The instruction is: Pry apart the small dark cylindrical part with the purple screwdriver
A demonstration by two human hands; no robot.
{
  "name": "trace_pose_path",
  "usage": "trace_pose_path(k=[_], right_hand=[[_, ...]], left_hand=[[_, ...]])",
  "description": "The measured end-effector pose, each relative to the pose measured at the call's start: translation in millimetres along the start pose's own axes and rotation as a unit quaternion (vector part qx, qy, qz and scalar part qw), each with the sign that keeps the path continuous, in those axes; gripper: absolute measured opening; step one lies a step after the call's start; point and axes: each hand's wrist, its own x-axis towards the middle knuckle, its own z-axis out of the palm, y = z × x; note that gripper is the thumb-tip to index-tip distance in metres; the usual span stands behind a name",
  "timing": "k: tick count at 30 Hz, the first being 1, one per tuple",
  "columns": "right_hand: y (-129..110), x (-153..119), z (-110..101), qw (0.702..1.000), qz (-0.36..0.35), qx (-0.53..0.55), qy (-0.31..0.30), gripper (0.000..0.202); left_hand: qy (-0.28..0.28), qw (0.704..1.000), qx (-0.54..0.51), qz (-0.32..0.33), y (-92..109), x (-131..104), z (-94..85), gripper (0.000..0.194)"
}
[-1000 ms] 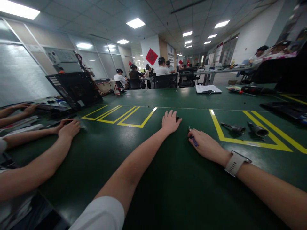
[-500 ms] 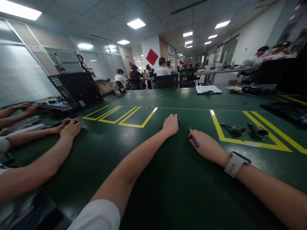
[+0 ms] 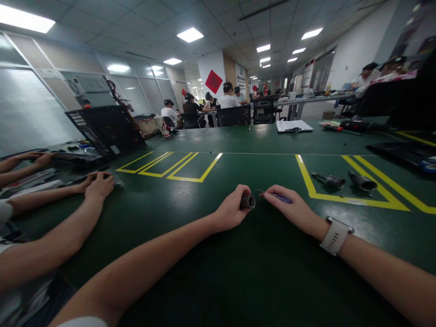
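Note:
Near the middle of the green table (image 3: 190,209), my left hand (image 3: 233,210) is closed round a short dark metal cylinder (image 3: 248,201), whose open round end faces me. My right hand (image 3: 284,204), with a pale watch on the wrist, grips a thin tool with a purple handle (image 3: 283,198). The tool's slim tip points left towards the cylinder, with a small gap between them. To the right, a dark metal part with a shaft (image 3: 329,180) and a hollow dark metal part (image 3: 363,181) lie inside a yellow taped outline.
At the left, another person's hands (image 3: 98,186) work near a black panel (image 3: 105,129). White papers (image 3: 293,126) lie at the table's far side, beside a dark tool (image 3: 363,126). A black tray-like object (image 3: 405,154) is at the right.
My left hand has moved nearer to me and turned, so the cylinder's open end now shows. My right hand has turned the purple-handled tool to point left.

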Motion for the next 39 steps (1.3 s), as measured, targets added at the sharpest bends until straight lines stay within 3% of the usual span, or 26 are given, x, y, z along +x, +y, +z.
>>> trace_pose_path(k=[2,4,7,13,20,26,30,34,39], right_hand=[[-4.9,-2.7,3.1,0.986,0.015,0.153,0.059,0.027],[-8.8,-5.3,6.6,0.954,0.020,0.278,0.108,0.029],[-14.4,-10.4,11.8,0.925,0.020,0.366,0.105,0.032],[-25.3,-21.2,21.0,0.972,0.001,0.234,0.035,0.021],[-31.5,-26.6,23.7,0.976,0.004,0.209,0.065,0.012],[-25.3,-22.1,27.2,0.965,0.065,0.249,0.045,0.014],[-24.7,-18.0,29.1,0.940,0.094,0.324,0.039,0.015],[-25.7,-16.7,28.0,0.915,0.125,0.383,0.029,0.015],[-26.9,-18.2,26.9,0.907,0.123,0.402,0.010,0.014]], left_hand=[[0.013,1.000,0.005,-0.004,-0.5,0.9,0.0,0.032],[0.015,0.999,0.029,-0.011,-2.0,3.9,-0.3,0.022],[0.013,0.999,0.049,-0.007,-3.5,7.0,-1.0,0.016],[-0.009,0.999,0.045,-0.028,-4.2,7.1,1.9,0.014],[-0.007,0.999,0.039,-0.011,-4.1,8.0,4.0,0.014],[-0.032,0.999,0.032,0.026,-1.6,6.3,1.9,0.012],[-0.046,0.997,0.029,0.056,-0.3,5.6,0.9,0.011],[-0.044,0.996,0.029,0.077,0.3,6.2,-0.4,0.009],[-0.023,0.996,0.007,0.086,0.0,6.8,-1.2,0.012]])
